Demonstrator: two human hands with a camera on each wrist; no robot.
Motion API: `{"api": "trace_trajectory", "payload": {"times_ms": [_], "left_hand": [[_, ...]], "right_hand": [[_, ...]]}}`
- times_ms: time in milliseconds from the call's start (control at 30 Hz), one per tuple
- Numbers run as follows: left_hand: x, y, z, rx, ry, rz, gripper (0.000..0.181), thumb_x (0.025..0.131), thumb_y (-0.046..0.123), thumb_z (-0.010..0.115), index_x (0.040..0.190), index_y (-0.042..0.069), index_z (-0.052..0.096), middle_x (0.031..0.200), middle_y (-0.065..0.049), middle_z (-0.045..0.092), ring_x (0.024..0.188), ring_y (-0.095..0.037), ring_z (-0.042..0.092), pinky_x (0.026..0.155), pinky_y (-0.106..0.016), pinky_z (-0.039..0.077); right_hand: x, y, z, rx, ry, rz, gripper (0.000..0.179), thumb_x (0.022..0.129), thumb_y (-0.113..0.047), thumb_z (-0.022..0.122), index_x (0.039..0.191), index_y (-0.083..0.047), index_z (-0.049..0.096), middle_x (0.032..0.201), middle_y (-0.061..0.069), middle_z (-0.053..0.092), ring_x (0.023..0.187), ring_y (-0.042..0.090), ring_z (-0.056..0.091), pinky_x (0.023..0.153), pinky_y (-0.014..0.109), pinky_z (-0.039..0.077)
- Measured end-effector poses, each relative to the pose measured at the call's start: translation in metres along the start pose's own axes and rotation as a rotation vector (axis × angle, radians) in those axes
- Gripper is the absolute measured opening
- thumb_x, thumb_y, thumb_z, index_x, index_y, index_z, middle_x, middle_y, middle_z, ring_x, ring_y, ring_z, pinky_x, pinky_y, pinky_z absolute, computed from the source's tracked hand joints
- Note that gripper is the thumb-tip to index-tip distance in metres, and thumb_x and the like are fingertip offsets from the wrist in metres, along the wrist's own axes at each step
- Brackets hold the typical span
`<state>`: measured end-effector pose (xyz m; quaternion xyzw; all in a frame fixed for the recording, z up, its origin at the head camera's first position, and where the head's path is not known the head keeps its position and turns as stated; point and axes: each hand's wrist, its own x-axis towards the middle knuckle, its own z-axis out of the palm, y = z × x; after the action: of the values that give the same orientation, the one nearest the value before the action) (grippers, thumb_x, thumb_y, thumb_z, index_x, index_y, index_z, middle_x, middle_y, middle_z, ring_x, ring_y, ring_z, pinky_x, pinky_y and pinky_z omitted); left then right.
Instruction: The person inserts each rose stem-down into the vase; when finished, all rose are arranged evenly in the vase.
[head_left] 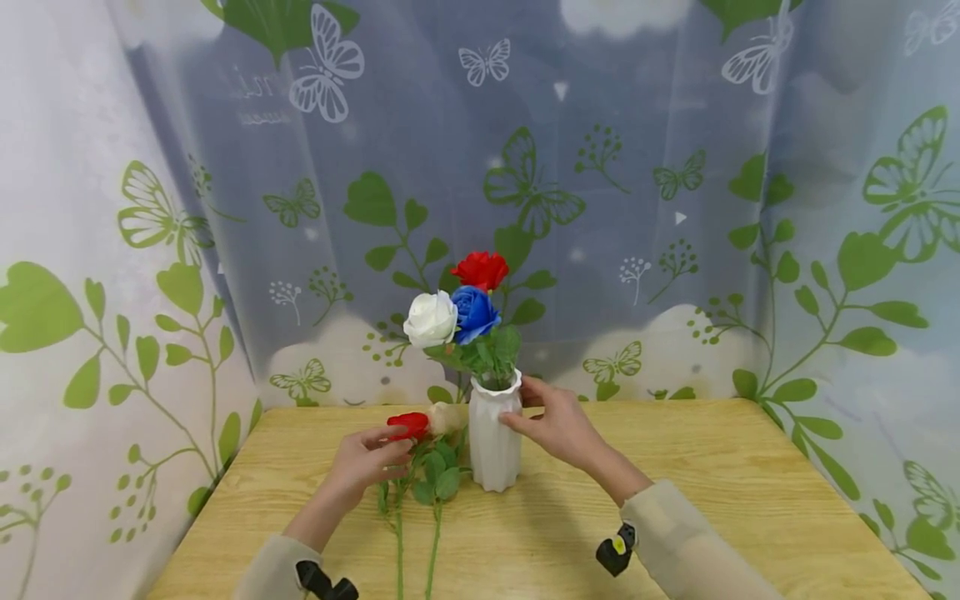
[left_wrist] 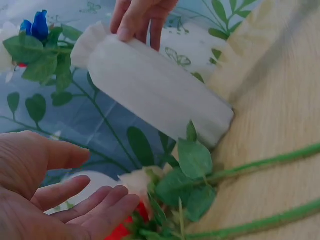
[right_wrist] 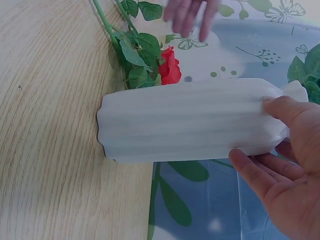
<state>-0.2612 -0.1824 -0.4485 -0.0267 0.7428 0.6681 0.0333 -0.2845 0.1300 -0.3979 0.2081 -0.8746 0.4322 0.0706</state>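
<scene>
A white fluted vase (head_left: 495, 450) stands upright on the table, holding a red rose (head_left: 482, 271), a blue rose (head_left: 474, 315) and a white rose (head_left: 430, 319). My right hand (head_left: 566, 427) grips the vase just under its wavy rim, thumb on the near side and fingers behind, as the right wrist view shows. To the left of the vase lie another red rose (head_left: 409, 425) and a cream rose (head_left: 444, 418), their leafy stems towards me. Over the lying red rose, my left hand (head_left: 363, 462) hovers with fingers loosely spread, the fingertips right at its petals.
The wooden table (head_left: 637, 517) reaches back to a patterned curtain (head_left: 637, 250) with butterflies and leaves, which also runs along both sides. A green stem (head_left: 433, 542) of the lying flowers extends towards the near edge, between my forearms.
</scene>
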Motion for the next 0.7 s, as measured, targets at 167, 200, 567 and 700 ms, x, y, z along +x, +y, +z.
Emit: {"api": "trace_trajectory", "payload": {"times_ms": [167, 200, 567, 700], "left_hand": [[-0.004, -0.017, -0.011, 0.024, -0.024, -0.051, 0.05, 0.1, 0.013, 0.072, 0.143, -0.009, 0.059, 0.122, -0.029, 0.072, 0.099, -0.03, 0.076, 0.087, -0.05, 0.066], [-0.005, -0.02, -0.012, 0.022, -0.031, -0.056, 0.051, 0.1, 0.012, 0.072, 0.144, -0.01, 0.057, 0.122, -0.029, 0.071, 0.098, -0.03, 0.076, 0.086, -0.05, 0.067], [-0.005, -0.049, -0.021, 0.12, -0.011, -0.091, 0.051, 0.093, -0.002, 0.075, 0.139, -0.014, 0.059, 0.11, -0.029, 0.075, 0.094, -0.03, 0.077, 0.075, -0.043, 0.068], [-0.003, -0.055, -0.016, 0.219, 0.083, -0.066, 0.05, 0.083, -0.005, 0.084, 0.129, -0.014, 0.066, 0.094, -0.018, 0.076, 0.072, -0.023, 0.075, 0.063, -0.036, 0.066]], "right_hand": [[0.001, 0.0, 0.0, -0.008, 0.004, 0.0, 0.063, 0.097, -0.031, 0.079, 0.15, -0.005, 0.056, 0.123, 0.009, 0.074, 0.115, 0.031, 0.072, 0.087, 0.04, 0.066], [0.001, 0.0, 0.0, -0.01, 0.004, -0.001, 0.063, 0.097, -0.031, 0.079, 0.15, -0.005, 0.056, 0.123, 0.009, 0.074, 0.115, 0.031, 0.072, 0.087, 0.04, 0.066], [-0.001, -0.001, 0.001, -0.001, -0.001, 0.007, 0.063, 0.097, -0.031, 0.079, 0.15, -0.006, 0.056, 0.124, 0.009, 0.074, 0.117, 0.031, 0.072, 0.088, 0.041, 0.066], [0.0, -0.001, 0.001, -0.003, 0.001, 0.012, 0.064, 0.097, -0.031, 0.079, 0.151, -0.006, 0.056, 0.126, 0.009, 0.073, 0.117, 0.031, 0.071, 0.089, 0.041, 0.065]]}}
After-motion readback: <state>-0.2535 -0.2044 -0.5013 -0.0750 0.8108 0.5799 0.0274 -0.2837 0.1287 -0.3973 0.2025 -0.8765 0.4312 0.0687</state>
